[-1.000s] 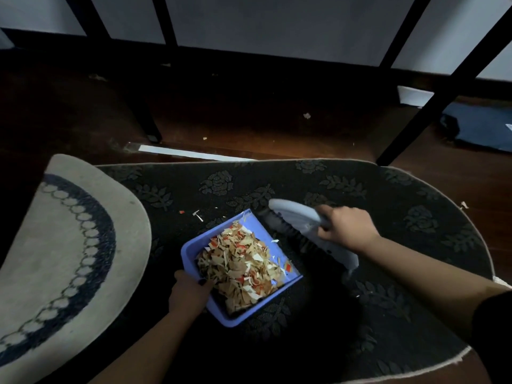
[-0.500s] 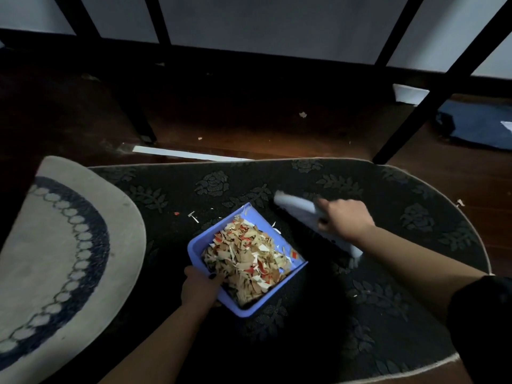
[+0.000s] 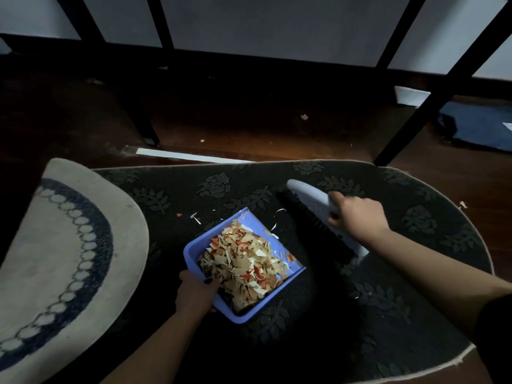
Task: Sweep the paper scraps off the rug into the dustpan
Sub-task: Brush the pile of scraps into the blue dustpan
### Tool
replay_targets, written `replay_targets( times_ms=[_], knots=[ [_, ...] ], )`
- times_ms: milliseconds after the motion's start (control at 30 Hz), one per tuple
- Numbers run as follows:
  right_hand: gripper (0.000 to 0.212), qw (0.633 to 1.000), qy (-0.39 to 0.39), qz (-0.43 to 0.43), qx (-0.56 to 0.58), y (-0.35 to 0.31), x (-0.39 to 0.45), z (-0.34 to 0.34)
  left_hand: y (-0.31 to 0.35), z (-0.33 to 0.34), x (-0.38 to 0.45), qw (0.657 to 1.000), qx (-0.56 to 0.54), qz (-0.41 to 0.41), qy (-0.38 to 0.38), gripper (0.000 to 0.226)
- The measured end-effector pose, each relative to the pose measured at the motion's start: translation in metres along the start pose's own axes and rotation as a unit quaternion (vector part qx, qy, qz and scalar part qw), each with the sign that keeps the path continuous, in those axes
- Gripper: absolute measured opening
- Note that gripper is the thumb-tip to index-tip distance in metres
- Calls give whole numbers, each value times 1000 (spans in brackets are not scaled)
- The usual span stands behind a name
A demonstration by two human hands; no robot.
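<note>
A blue dustpan [image 3: 194,250] lies on the dark flowered rug [image 3: 415,273], heaped with tan, white and red paper scraps [image 3: 246,267]. My left hand [image 3: 195,293] grips its near-left edge, thumb over the rim. My right hand [image 3: 356,218] grips the pale grey hand brush [image 3: 310,199], whose dark bristles rest on the rug just right of the pan's open lip. A few loose scraps [image 3: 195,217] lie on the rug by the pan's far corner, and thin white slivers [image 3: 279,211] lie between lip and bristles.
A round cream rug with a blue ring [image 3: 63,261] overlaps the dark rug at left. Black furniture legs [image 3: 432,98] stand on the wooden floor behind. A white strip [image 3: 188,156] lies along the rug's far edge. Blue cloth [image 3: 482,126] sits at far right.
The brush has drawn back up and to the right, away from the pan's lip. The dustpan has stayed in place in my left hand.
</note>
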State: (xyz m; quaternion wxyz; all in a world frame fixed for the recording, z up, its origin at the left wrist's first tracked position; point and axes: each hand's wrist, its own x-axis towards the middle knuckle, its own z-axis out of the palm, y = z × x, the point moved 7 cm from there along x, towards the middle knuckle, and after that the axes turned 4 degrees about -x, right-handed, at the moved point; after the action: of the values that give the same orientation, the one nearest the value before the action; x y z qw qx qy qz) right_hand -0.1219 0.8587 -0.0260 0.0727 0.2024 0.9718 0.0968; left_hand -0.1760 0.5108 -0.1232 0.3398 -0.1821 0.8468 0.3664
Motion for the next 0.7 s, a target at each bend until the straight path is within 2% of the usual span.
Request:
replay_targets(
  times_ms=[133, 233, 367, 567, 700],
  knots=[
    [38, 999, -46, -14, -24, -8, 3, 15, -6, -10, -10, 1000, 22, 1, -8, 59],
    [38, 996, -74, -52, 3, -24, -4, 23, -8, -16, -16, 998, 61, 12, -15, 51],
    [45, 993, -66, -77, 58, -34, -21, 17, -6, -18, -17, 997, 70, 23, -17, 49],
    [43, 998, 0, 12, 57, -2, -16, -1, -4, -13, -16, 998, 57, 19, -16, 49],
    [37, 999, -21, 34, 22, 8, -6, 7, -5, -9, -13, 998, 58, 8, -19, 48]
  ],
)
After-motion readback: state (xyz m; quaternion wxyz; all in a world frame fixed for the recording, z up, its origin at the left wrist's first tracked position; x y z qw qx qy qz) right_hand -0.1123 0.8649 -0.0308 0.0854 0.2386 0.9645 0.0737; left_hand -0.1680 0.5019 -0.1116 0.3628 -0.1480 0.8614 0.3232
